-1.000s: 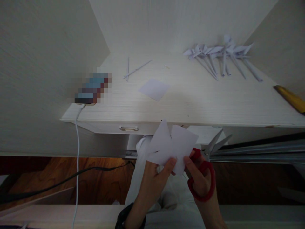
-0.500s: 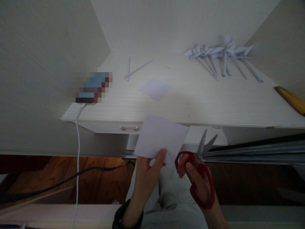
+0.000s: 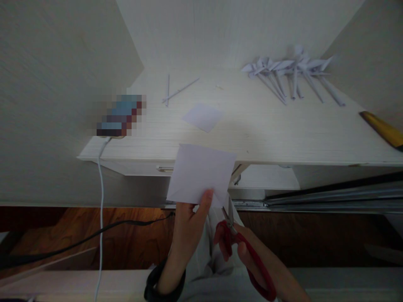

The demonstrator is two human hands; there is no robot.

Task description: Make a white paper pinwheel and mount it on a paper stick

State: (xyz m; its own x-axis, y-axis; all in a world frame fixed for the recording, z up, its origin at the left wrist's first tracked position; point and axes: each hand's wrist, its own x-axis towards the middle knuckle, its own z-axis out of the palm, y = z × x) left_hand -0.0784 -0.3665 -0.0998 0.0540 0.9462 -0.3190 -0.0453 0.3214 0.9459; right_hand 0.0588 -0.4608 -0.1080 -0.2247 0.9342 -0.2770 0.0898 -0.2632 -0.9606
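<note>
Okay, left hand (image 3: 189,226): gripping the sheet, thumb on top near its lower edge, other fingers underneath.
Sheet (image 3: 201,172): white paper, roughly square, held up over the lap at the desk's front edge, hiding part of the drawer handle (image 3: 164,169).
Right hand (image 3: 250,243): closed around the red-handled scissors (image 3: 233,230), fingers and thumb at the loops.
Blades: slightly parted, tips up by the sheet's lower right corner; can't tell if touching.
Desk (image 3: 283,140): white, small paper square (image 3: 203,117) lying behind the held sheet.
Sticks (image 3: 181,89): two, thin, white, crossed, farther back on the left.
Folded paper pieces (image 3: 285,66): row with rolled stems, back right.
Phone (image 3: 121,115): left end, pixelated, white cable (image 3: 101,201) hanging down from it.
Yellow tool (image 3: 382,129): far right, black ends, kind unclear.
Wristband (image 3: 151,283): black, left wrist.
</note>
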